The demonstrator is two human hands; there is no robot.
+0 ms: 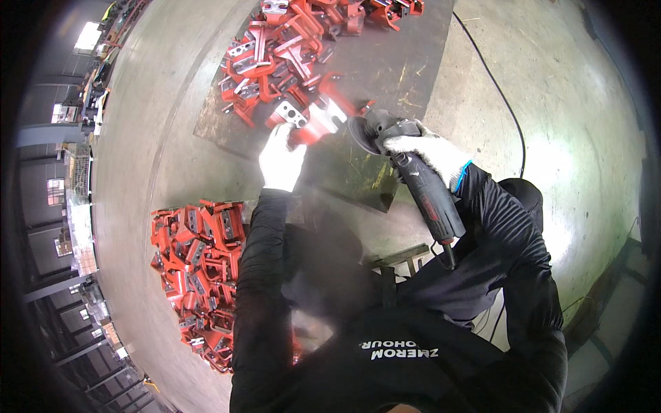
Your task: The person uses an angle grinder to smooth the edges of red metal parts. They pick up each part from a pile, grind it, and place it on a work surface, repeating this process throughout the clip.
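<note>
My left hand [282, 157], in a white glove, grips a red metal bracket [318, 124] by its near left end; bare silvery metal shows along part of it. A black angle grinder [428, 196] is in my gloved right hand [435, 150], fingers wrapped around its front part. The grinder's disc [363, 135] faces the bracket's right side, close to it; whether the two touch I cannot tell. Haze blurs the bracket. The grinder's rear end points back toward my lap.
Red brackets lie in a heap [275, 51] on a dark, scratched plate [406, 58] ahead. A second heap of red brackets [196, 268] sits on the floor left of my left arm. A black cable [507, 96] runs along the floor at the right.
</note>
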